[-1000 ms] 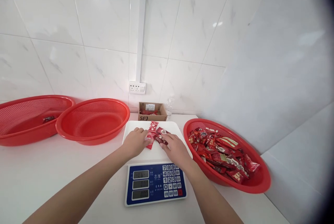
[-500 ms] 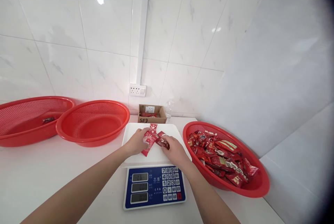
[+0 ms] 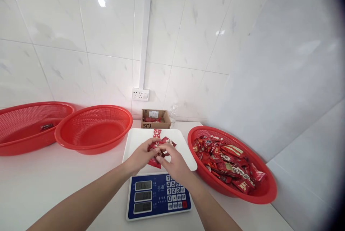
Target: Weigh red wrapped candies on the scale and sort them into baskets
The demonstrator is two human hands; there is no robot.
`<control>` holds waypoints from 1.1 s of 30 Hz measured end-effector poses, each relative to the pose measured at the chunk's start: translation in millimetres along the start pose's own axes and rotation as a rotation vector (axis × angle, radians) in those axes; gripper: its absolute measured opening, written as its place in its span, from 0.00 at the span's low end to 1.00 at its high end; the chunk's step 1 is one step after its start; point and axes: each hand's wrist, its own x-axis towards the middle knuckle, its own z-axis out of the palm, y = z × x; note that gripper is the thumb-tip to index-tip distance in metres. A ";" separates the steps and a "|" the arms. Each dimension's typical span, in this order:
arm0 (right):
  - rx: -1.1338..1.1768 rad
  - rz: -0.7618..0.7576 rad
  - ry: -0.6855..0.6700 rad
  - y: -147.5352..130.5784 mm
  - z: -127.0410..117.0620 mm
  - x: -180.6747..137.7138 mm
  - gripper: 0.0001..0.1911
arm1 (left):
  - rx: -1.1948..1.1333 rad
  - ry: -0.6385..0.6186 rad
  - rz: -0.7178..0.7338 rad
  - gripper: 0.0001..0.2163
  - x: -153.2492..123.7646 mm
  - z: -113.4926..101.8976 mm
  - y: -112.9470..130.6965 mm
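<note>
Both my hands meet over the white pan (image 3: 134, 141) of a blue digital scale (image 3: 159, 197). My left hand (image 3: 141, 155) and my right hand (image 3: 172, 162) are closed together on a small bunch of red snack packets (image 3: 159, 150), lifted just above the pan. One more red packet (image 3: 157, 133) lies on the pan's far edge. To the right stands a red basket (image 3: 266, 191) filled with several red packets (image 3: 229, 162).
An empty red basket (image 3: 94, 130) sits left of the scale. Another red basket (image 3: 29, 126) farther left holds one small dark item (image 3: 46, 126). A small cardboard box (image 3: 155, 119) and a clear bottle (image 3: 174, 112) stand against the tiled wall.
My hands moved from lying flat on the packets on the pan to gathering them together and lifting them toward me.
</note>
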 end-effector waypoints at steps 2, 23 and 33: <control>0.009 0.042 0.025 9.4 -7.5 2.8 0.12 | 0.097 0.108 0.022 0.22 4.2 -20.0 3.1; -0.550 0.148 -0.158 49.3 -15.6 28.8 0.18 | 1.004 -0.189 0.240 0.15 76.0 -22.6 -10.7; -0.216 0.221 -0.032 53.9 -30.2 19.7 0.18 | 0.604 -0.019 0.106 0.13 86.0 -24.7 -17.9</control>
